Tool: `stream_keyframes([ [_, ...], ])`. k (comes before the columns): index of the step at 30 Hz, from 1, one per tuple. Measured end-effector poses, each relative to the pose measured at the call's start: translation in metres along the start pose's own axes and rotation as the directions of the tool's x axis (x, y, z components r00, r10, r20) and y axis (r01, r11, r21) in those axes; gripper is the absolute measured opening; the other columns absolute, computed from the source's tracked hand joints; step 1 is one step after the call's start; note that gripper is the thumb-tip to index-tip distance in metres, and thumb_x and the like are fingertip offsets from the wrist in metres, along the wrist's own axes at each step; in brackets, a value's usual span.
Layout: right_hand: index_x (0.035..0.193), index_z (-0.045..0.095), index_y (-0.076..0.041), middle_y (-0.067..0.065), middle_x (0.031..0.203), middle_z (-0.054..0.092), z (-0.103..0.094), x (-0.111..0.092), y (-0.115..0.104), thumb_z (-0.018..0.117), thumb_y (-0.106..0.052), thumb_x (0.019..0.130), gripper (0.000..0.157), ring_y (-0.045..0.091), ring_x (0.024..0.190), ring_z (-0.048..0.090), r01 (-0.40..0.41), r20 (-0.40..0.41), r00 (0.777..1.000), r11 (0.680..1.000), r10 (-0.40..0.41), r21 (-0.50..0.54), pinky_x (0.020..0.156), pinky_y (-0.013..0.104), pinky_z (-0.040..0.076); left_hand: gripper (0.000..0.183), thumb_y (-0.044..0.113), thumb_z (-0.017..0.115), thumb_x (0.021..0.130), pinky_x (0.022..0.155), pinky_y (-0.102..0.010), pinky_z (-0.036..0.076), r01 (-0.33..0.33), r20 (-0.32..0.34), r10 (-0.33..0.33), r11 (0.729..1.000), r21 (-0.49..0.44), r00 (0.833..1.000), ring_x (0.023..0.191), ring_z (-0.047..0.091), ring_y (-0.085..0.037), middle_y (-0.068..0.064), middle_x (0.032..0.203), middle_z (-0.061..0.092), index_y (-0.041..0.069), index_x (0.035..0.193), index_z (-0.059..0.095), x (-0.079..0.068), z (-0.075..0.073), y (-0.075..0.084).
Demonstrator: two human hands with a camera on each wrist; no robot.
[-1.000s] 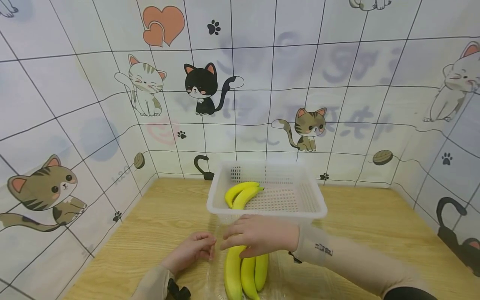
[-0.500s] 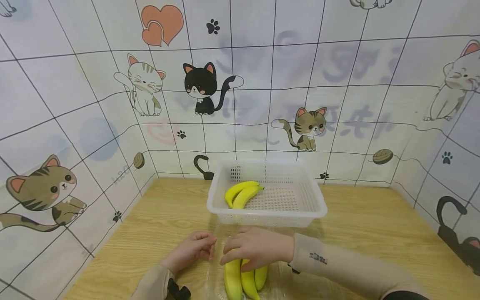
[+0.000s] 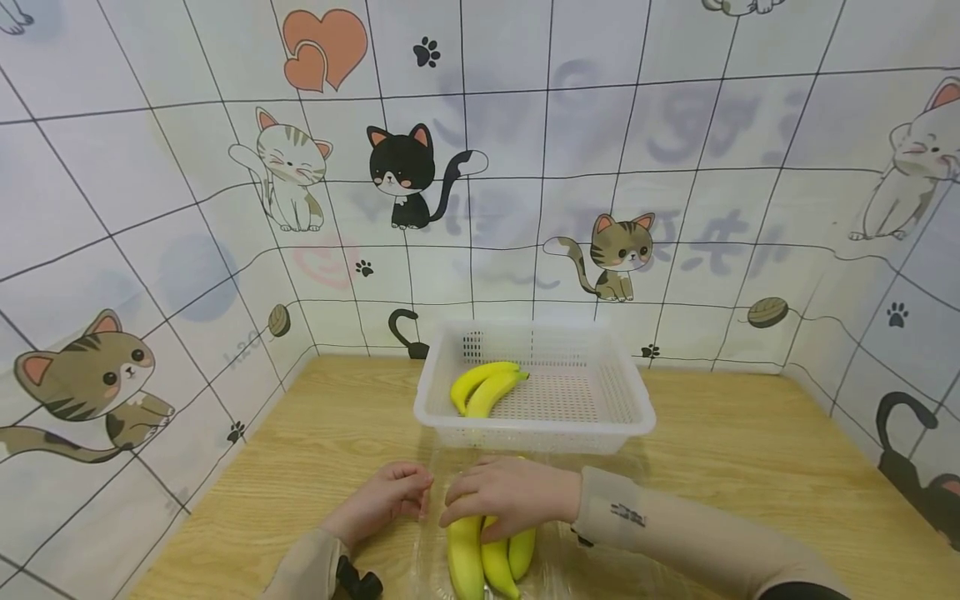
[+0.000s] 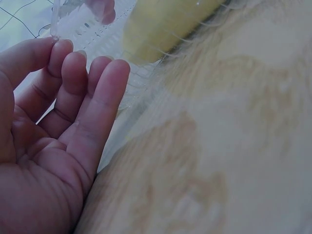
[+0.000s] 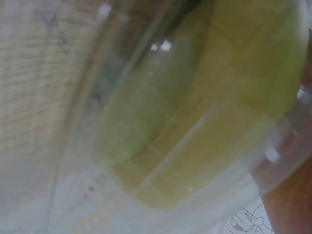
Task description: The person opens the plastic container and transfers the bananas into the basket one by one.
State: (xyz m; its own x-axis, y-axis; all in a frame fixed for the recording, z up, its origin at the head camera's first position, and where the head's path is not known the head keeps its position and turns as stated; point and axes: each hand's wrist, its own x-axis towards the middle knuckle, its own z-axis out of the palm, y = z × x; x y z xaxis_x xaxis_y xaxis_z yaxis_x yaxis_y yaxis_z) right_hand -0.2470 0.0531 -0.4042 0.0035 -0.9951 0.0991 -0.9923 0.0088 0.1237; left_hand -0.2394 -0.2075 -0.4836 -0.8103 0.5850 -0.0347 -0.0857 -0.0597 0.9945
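Several yellow bananas (image 3: 465, 562) lie side by side in a clear plastic container (image 3: 552, 571) at the front of the table. My right hand (image 3: 513, 497) is over their far end, thumb and fingers curled round the left banana. A yellow tip shows just beyond the knuckles. In the right wrist view, the bananas (image 5: 209, 117) are seen blurred through clear plastic. To the left, my left hand (image 3: 386, 498) pinches a thin edge of clear plastic beside the container. The left wrist view shows this hand (image 4: 58, 117) with thumb and index fingertip together on the plastic edge (image 4: 55, 19).
A white perforated basket (image 3: 532, 427) stands right behind the container, with two bananas (image 3: 487, 387) at its left side. The wooden table (image 3: 720, 458) meets walls with printed cats (image 3: 405, 175) at the back and both sides.
My right hand has come down and nearer over the bananas, and a yellow tip now shows beyond it. The left hand stays in place.
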Motion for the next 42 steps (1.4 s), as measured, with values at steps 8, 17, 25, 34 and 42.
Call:
stream_keyframes([
  [8, 0.128, 0.06, -0.026, -0.009, 0.123, 0.059, 0.001, 0.003, 0.004, 0.075, -0.033, 0.083, 0.048, 0.006, 0.111, 0.054, -0.006, 0.011, 1.0, 0.999, 0.006, -0.041, 0.096, 0.022, 0.041, 0.022, 0.015, 0.048, 0.102, 0.072, -0.031, 0.055, -0.005, 0.006, 0.005, 1.0, -0.001, 1.0, 0.074, 0.06, -0.011, 0.003, 0.077, 0.062, 0.012, 0.086, 0.063, 0.0, 0.0, 0.0],
  [17, 0.126, 0.062, -0.026, -0.009, 0.123, 0.06, -0.003, 0.007, 0.005, 0.076, -0.031, 0.082, 0.046, 0.006, 0.113, 0.054, -0.015, 0.027, 1.0, 0.999, 0.016, -0.034, 0.096, 0.024, 0.042, 0.022, 0.016, 0.048, 0.102, 0.073, -0.031, 0.055, -0.018, 0.02, 0.018, 1.0, 0.0, 1.0, 0.075, 0.06, -0.01, 0.002, 0.079, 0.062, 0.015, 0.086, 0.063, 0.0, -0.001, 0.001],
  [25, 0.125, 0.063, -0.026, -0.01, 0.124, 0.061, 0.004, 0.012, 0.008, 0.075, -0.029, 0.08, 0.047, 0.006, 0.113, 0.054, 0.018, 0.026, 1.0, 0.998, -0.016, -0.06, 0.094, 0.023, 0.042, 0.022, 0.016, 0.048, 0.102, 0.072, -0.03, 0.055, -0.012, 0.029, 0.013, 1.0, -0.018, 1.0, 0.075, 0.06, -0.011, 0.002, 0.08, 0.062, 0.014, 0.086, 0.062, -0.001, 0.0, 0.002],
  [34, 0.126, 0.063, -0.03, -0.012, 0.123, 0.06, 0.008, 0.014, 0.007, 0.075, -0.022, 0.079, 0.048, 0.006, 0.115, 0.052, 0.035, 0.023, 0.999, 0.998, -0.034, -0.06, 0.095, 0.024, 0.041, 0.024, 0.015, 0.047, 0.102, 0.072, -0.03, 0.054, 0.001, 0.018, -0.001, 1.0, -0.024, 1.0, 0.074, 0.059, -0.01, 0.003, 0.078, 0.061, 0.014, 0.083, 0.061, -0.001, 0.001, 0.004],
  [42, 0.125, 0.064, -0.03, -0.012, 0.122, 0.061, 0.013, 0.016, 0.006, 0.073, -0.018, 0.079, 0.049, 0.004, 0.114, 0.053, 0.049, 0.029, 0.998, 0.998, -0.047, -0.046, 0.096, 0.025, 0.042, 0.023, 0.016, 0.047, 0.102, 0.073, -0.031, 0.054, -0.008, 0.032, 0.008, 1.0, -0.019, 0.999, 0.075, 0.06, -0.011, 0.002, 0.078, 0.061, 0.013, 0.083, 0.061, 0.0, 0.001, 0.004],
])
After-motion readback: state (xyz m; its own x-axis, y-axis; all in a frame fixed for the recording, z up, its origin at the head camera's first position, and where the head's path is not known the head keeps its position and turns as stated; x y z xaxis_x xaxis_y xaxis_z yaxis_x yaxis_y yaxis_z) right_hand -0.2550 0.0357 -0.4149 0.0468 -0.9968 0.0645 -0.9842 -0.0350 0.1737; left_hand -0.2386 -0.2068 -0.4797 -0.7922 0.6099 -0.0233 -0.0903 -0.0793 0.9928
